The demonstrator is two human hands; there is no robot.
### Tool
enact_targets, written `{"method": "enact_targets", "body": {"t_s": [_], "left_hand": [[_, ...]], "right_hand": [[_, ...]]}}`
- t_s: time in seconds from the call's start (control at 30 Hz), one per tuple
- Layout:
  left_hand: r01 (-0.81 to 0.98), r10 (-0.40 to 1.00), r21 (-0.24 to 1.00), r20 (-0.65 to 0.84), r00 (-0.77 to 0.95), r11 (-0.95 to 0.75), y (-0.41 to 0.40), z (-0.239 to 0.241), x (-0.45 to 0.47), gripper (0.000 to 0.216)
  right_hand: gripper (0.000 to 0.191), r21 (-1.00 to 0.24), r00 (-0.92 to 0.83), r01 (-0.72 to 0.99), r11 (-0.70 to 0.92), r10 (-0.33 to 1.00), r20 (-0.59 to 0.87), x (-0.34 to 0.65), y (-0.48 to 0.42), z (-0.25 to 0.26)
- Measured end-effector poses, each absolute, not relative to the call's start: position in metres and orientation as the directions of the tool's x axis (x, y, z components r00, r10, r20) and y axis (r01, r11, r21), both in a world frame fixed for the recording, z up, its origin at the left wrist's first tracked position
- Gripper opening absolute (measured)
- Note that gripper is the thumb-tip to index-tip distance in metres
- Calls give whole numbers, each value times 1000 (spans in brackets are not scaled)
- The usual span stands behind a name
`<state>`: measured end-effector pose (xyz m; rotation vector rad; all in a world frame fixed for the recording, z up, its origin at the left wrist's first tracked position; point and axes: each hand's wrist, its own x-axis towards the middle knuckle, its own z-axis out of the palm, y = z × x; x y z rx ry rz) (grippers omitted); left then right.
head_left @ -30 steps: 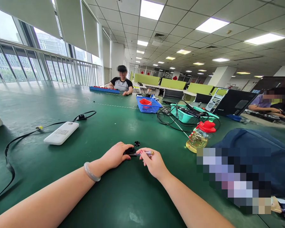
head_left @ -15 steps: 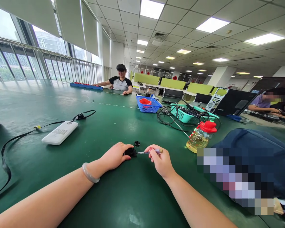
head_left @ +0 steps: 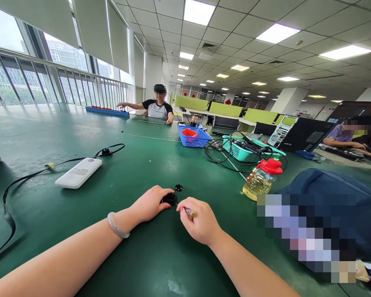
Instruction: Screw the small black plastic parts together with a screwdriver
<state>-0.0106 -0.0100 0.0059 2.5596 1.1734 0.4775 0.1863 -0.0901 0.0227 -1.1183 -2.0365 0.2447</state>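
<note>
My left hand (head_left: 150, 203) rests on the green table (head_left: 142, 161) with its fingers closed on a small black part (head_left: 170, 199). My right hand (head_left: 198, 222) is closed around a small screwdriver (head_left: 190, 213), whose handle end shows between the fingers; its tip points toward the black part. A second tiny black piece (head_left: 178, 188) lies on the table just beyond both hands. A pale bangle sits on my left wrist.
A white power bank (head_left: 78, 173) with a black cable (head_left: 27, 177) lies to the left. A bottle with a red cap (head_left: 261, 178), a teal basket (head_left: 243, 151) of cables and a blue basket (head_left: 192, 136) stand to the right. A dark blue bag (head_left: 330, 194) is close by. Other people sit further off.
My right hand has drawn back toward me and turned the screwdriver, so the shaft no longer lies sideways. The person at the far end has stretched an arm along the blue strip.
</note>
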Motion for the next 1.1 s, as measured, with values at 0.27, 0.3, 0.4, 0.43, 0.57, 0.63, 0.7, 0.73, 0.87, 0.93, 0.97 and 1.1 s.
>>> {"method": "enact_targets", "body": {"t_s": [0.27,0.3,0.4,0.43,0.57,0.63,0.7,0.73,0.87,0.93,0.97,1.1], "left_hand": [[693,771,355,159,616,-627,-14,11,-9,45],[693,771,357,158,616,-627,-14,11,-9,44],[687,768,359,169,618,-631,-14,12,-9,44],[683,765,359,174,620,-636,-14,11,-9,44],[666,755,371,190,627,-647,-13,8,-10,42],[659,754,380,201,625,-648,-12,6,-10,42],[646,746,385,227,626,-659,-11,4,-10,40],[636,739,387,244,628,-667,-11,3,-10,40],[596,714,396,328,618,-698,-13,5,-10,38],[598,717,397,364,594,-697,-15,8,-10,37],[609,725,393,378,576,-689,-16,9,-10,37],[736,787,306,376,490,-604,-18,11,-9,39]], "right_hand": [[23,-626,-146,522,580,783,604,198,-85,19],[23,-635,-152,514,577,790,595,199,-83,18],[22,-646,-173,515,564,806,566,199,-80,14],[22,-649,-174,518,558,811,558,198,-80,14],[22,-658,-180,509,555,816,550,196,-79,14],[22,-665,-185,500,555,819,544,195,-79,15],[23,-676,-184,493,547,825,534,196,-79,15],[23,-683,-182,488,543,829,528,196,-79,16],[23,-719,-158,428,548,828,538,200,-79,15],[24,-746,-95,372,553,822,562,203,-78,14],[25,-760,-52,349,547,822,568,205,-77,14],[27,-831,59,335,443,871,488,210,-71,12]]}}
